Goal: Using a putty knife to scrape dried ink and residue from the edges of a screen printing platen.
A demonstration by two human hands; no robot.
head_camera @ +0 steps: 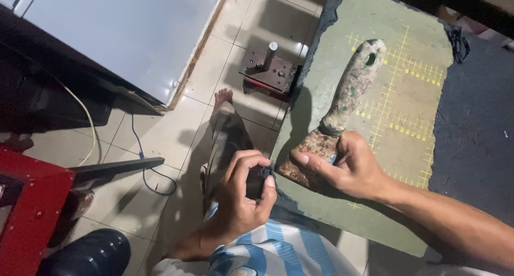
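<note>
I see a rusty scraper [342,107] lying flat on the worn green cutting mat [407,163], blade toward me, its paint-spattered pale handle pointing away to the upper right. My right hand [348,169] presses the broad brown blade near the mat's edge. My left hand [243,195] pinches a small dark piece [265,173] touching the blade's corner.

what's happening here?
A person sits at a worn green cutting mat. Their right hand presses on the rusty blade of a scraper lying on the mat, its paint-spattered handle pointing away. Their left hand pinches a small dark piece at the blade's edge.
</note>
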